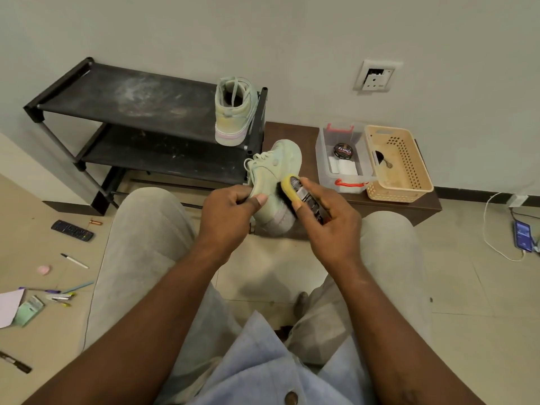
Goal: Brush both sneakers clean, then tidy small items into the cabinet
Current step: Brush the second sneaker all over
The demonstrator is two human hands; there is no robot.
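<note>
A black two-tier shoe rack filled the upper left of the frame, and one pale green high-top sneaker stood upright at the right end of its top shelf, heel toward the camera. Right of the rack, a low dark-wood bench carried a beige basket and a clear plastic box side by side. At centre frame, between the person's knees, the other sneaker was held up with its toe pointing away. This looked like the brushing step, on a sneaker's side panel. The next move likely called for steady strokes while the shoe was turned to reach unbrushed faces. Both forearms reached forward from the bottom of the frame. The left hand gripped the sneaker's near end, fingers curled under and thumb on its side. The right hand wrapped fingers and thumb round a yellow-ended shoe brush, its dark bristles against the shoe. A remote, a pen and markers lay scattered on the floor at lower left, not yet tidied
</note>
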